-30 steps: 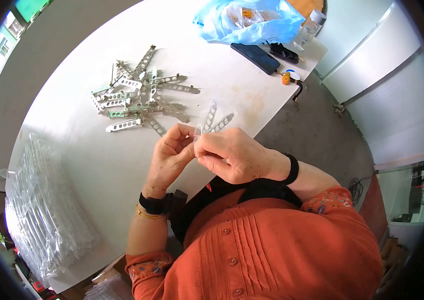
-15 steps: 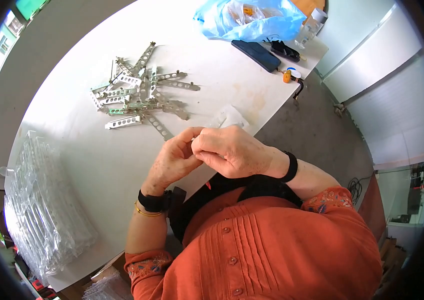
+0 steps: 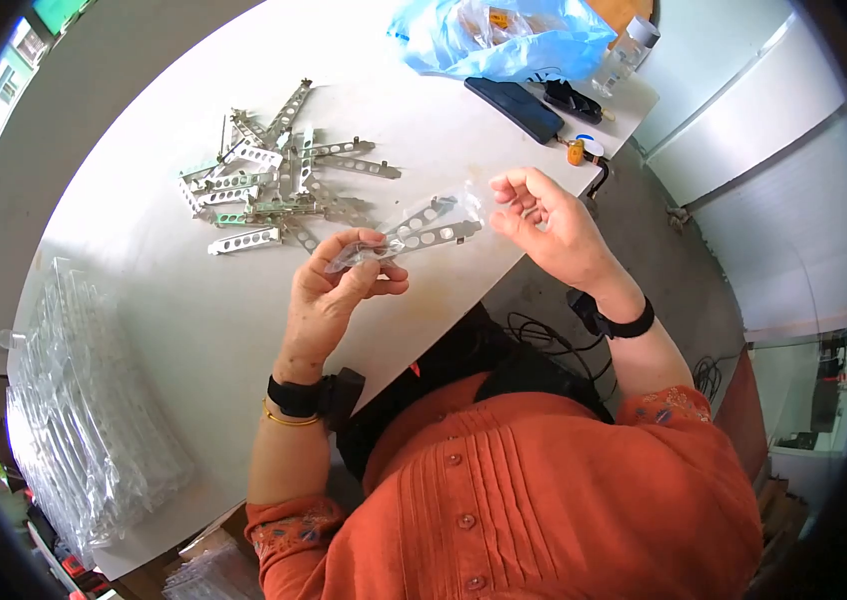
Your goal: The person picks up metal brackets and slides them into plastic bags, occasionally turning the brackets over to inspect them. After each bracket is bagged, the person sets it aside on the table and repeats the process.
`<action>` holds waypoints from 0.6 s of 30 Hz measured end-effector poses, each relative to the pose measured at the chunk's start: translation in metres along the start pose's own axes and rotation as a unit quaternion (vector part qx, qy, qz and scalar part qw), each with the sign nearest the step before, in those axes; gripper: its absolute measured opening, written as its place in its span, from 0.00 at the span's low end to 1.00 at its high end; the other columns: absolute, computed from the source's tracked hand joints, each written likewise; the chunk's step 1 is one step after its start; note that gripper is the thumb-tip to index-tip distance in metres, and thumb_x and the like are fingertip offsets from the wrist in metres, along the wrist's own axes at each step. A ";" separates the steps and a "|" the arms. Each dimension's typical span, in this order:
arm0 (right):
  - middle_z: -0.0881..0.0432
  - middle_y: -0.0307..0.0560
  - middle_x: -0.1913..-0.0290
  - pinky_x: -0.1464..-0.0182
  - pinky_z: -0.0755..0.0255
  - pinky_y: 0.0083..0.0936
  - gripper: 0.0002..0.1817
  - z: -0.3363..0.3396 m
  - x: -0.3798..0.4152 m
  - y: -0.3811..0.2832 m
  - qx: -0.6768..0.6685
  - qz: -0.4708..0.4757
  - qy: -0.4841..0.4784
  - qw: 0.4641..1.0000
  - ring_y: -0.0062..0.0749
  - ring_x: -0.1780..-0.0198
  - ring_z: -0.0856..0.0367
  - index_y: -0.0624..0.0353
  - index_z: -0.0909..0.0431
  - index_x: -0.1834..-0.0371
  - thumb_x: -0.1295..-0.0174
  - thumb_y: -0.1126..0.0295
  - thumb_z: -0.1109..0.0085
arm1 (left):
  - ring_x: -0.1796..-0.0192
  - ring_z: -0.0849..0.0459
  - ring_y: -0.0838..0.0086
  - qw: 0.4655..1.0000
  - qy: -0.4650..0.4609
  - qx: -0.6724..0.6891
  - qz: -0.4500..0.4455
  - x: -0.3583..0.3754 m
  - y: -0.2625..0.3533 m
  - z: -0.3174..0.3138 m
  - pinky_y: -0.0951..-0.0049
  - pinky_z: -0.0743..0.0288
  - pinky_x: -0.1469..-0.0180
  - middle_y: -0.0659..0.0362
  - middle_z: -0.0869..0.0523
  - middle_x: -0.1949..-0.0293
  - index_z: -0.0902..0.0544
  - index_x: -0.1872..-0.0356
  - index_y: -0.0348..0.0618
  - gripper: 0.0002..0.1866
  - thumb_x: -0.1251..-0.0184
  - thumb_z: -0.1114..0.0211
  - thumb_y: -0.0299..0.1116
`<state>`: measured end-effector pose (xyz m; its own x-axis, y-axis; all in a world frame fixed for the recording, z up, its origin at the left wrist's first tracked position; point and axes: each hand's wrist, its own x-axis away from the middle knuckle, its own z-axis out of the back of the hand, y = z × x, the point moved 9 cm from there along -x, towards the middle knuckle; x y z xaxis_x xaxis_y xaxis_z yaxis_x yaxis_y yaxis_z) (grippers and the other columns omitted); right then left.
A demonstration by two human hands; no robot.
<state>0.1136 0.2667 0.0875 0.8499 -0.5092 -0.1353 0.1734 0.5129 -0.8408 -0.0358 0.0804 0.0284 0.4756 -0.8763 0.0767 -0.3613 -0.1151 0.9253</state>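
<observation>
My left hand pinches one end of a clear plastic bag between thumb and fingers. Two perforated metal strips show in the bag, fanned apart and pointing right, with round holes along their length. At their far end, my right hand is raised with its fingers curled loosely and apart, and nothing shows in it. Beyond my left hand, a loose pile of similar perforated metal strips lies on the white table.
A stack of clear plastic sleeves covers the table's left side. Toward the back right are a blue plastic bag, a dark phone, a clear bottle and a keyring with an orange tag. Cables hang below the edge.
My hands were close together with fingers closed. My right hand has moved away to the right and opened, and the bag with the metal strips now shows in my left hand.
</observation>
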 end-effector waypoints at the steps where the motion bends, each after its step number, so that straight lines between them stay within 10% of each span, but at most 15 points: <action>1: 0.23 0.37 0.52 0.48 0.28 0.17 0.19 -0.004 0.004 0.005 -0.027 -0.023 -0.041 0.999 0.16 0.53 0.24 0.60 0.26 0.39 0.31 0.73 0.37 | 0.55 0.11 0.68 1.000 -0.005 0.010 -0.003 0.000 0.001 0.000 0.68 0.15 0.48 0.51 0.12 0.60 0.23 0.45 0.33 0.11 0.24 0.43 0.25; 5: 0.24 0.37 0.53 0.46 0.27 0.17 0.24 -0.026 0.018 0.003 -0.214 -0.055 -0.121 0.968 0.16 0.52 0.24 0.61 0.29 0.36 0.33 0.73 0.33 | 0.55 0.11 0.68 0.999 -0.024 0.030 -0.016 0.001 0.003 -0.007 0.68 0.16 0.48 0.52 0.12 0.61 0.23 0.46 0.35 0.11 0.24 0.42 0.26; 18: 0.19 0.35 0.62 0.59 0.25 0.14 0.08 -0.014 0.013 -0.007 -0.192 -0.011 -0.015 0.981 0.14 0.63 0.21 0.61 0.23 0.51 0.30 0.74 0.37 | 0.62 0.15 0.75 0.994 -0.099 -0.032 -0.022 0.010 0.012 -0.018 0.73 0.20 0.53 0.58 0.14 0.64 0.21 0.50 0.38 0.11 0.31 0.35 0.25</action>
<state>0.1162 0.2467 0.0846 0.8632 -0.4939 -0.1042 -0.0033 0.2010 -0.9796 -0.0206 0.0789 0.0467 0.3205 -0.9466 -0.0337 -0.2882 -0.1313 0.9485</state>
